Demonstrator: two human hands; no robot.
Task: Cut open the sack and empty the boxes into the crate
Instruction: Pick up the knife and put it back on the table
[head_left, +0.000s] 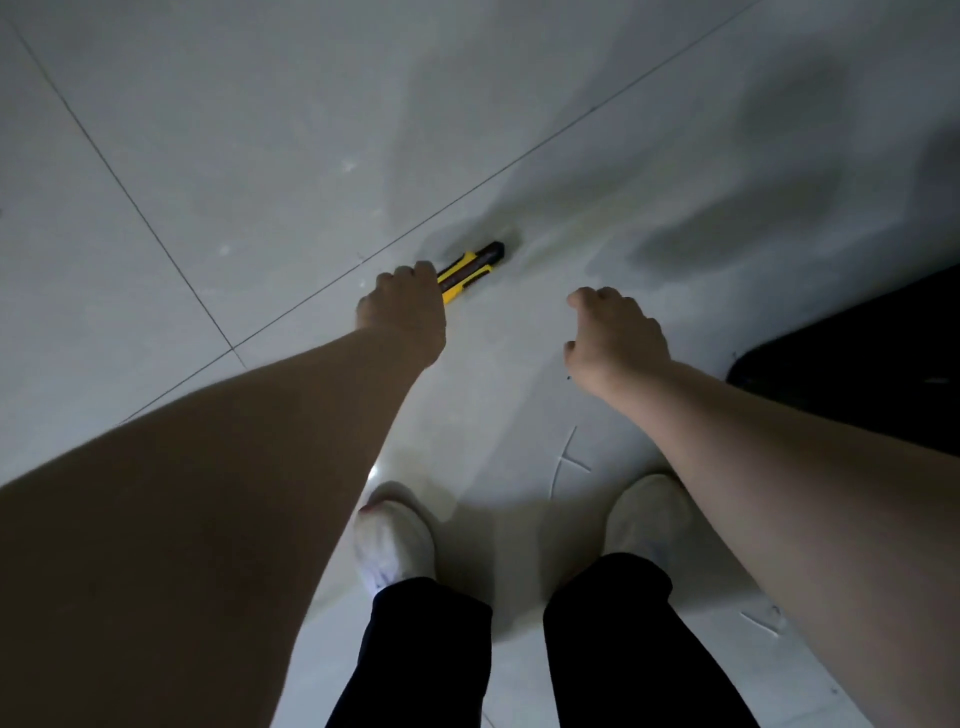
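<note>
Your left forearm (218, 467) fills the near left; your left hand (402, 312) is curled onto the knife (470, 270) on the floor (208, 156), probably for cutting the sack. Your right hand (615, 338) hovers loosely apart, empty; sack and boxes are out of view; the dark shape (872, 374) at right may be the crate.

- Dim, grey-green light overall; colours look muted.
- Brightest patch on the tiled floor (467, 447) sits between the forearms, a soft glare.
- Broad, soft shadows spread across the upper right floor.
- Wide-angle bend: tile lines curve, forearms balloon at the lower corners.
- Slight softness and noise throughout; the dark object (852, 364) at right shows no detail.
</note>
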